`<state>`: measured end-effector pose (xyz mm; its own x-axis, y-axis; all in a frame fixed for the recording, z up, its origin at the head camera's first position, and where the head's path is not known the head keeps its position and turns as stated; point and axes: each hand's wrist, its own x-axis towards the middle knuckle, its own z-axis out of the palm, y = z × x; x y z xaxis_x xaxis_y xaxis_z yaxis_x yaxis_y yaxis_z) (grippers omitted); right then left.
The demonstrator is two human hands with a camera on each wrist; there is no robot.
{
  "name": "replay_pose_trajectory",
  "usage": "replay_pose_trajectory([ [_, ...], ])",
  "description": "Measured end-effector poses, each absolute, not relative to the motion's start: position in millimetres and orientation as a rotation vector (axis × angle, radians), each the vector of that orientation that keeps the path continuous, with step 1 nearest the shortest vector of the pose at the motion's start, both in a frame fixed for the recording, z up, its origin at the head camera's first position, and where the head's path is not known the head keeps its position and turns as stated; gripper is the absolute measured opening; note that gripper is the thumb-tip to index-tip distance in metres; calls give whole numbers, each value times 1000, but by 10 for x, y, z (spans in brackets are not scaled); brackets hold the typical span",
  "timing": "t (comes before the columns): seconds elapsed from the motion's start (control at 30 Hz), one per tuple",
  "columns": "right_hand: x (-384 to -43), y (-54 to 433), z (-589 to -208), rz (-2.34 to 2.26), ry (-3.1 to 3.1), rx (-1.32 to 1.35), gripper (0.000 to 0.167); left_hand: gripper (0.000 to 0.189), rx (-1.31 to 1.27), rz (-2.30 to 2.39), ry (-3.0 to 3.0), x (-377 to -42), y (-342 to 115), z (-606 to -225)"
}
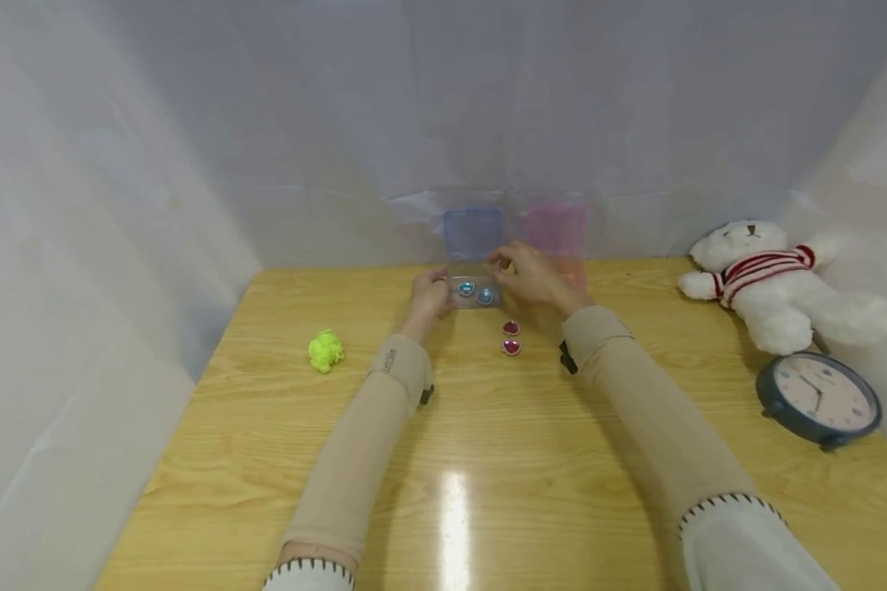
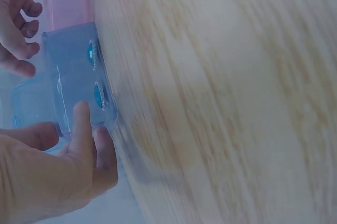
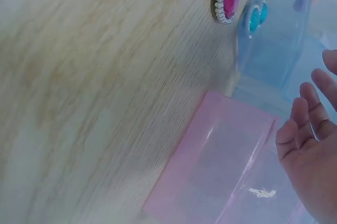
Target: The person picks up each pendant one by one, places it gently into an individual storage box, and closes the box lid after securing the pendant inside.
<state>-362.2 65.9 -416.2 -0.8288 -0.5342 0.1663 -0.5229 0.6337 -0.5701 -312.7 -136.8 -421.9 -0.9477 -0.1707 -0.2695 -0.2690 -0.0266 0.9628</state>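
A clear blue plastic box (image 2: pixel 71 71) stands with its lid (image 1: pixel 473 234) raised at the back. Two blue gems (image 1: pixel 466 289) with sparkling rims lie in it. My left hand (image 1: pixel 430 295) grips the box's left end, thumb by the rim and fingers against the side. Above the box's right end, my right hand (image 1: pixel 528 272) hovers with loosely bent fingers, holding nothing. Two red gems (image 1: pixel 512 347) with pale beaded rims lie on the table in front of the box. Beside the blue box is a clear pink box (image 3: pixel 210 155), its lid (image 1: pixel 557 230) also up.
On the wooden table (image 1: pixel 340 460), a fluffy yellow-green clump (image 1: pixel 326 351) lies to the left. A white teddy bear (image 1: pixel 769 287) in a striped top and a round dark-rimmed clock (image 1: pixel 820 394) are at the right. Pale sheeting (image 1: pixel 340 123) hangs behind the boxes.
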Motion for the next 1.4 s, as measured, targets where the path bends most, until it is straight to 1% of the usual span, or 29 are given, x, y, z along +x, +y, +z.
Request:
replay_pose_trajectory([
  [0.13,-3562,692,-4136,-1150,2749,-888,47,56,-500,2142,2158,-3111,-1369,-4216],
  [0.23,-3520,731,-4126,-1387,2637,-854,55,56,-513,2149,2152,-3106,-1370,-4217],
  [0.3,-3492,771,-4121,-1549,2577,-823,58,57,-508,2150,2152,-3104,-1373,-4218],
  [0.4,-3467,858,-4119,-1730,2568,-753,56,58,-494,2146,2160,-3114,-1380,-4228],
  [0.6,-3458,1109,-4100,-1880,2605,-631,51,61,-457,2057,2246,-3119,-1392,-4243],
  [0.8,-3452,1356,-4128,-1932,2656,-515,49,57,-402,1822,2617,-3107,-1389,-4240],
  [0.9,-3433,1457,-4141,-1907,2709,-457,47,53,-264,1832,2698,-3075,-1348,-4205],
  [1.0,-3416,1546,-4170,-1902,2721,-376,47,45,-46,1860,2669,-3030,-1266,-4163],
  [1.13,-3391,1624,-4212,-1925,2661,-256,49,37,169,1752,2683,-2960,-1118,-4152],
  [1.27,-3370,1662,-4279,-1878,2602,-210,53,31,298,1576,2744,-2928,-1003,-4215],
  [1.4,-3364,1684,-4389,-1800,2564,-199,56,30,417,1364,2766,-2912,-935,-4267],
])
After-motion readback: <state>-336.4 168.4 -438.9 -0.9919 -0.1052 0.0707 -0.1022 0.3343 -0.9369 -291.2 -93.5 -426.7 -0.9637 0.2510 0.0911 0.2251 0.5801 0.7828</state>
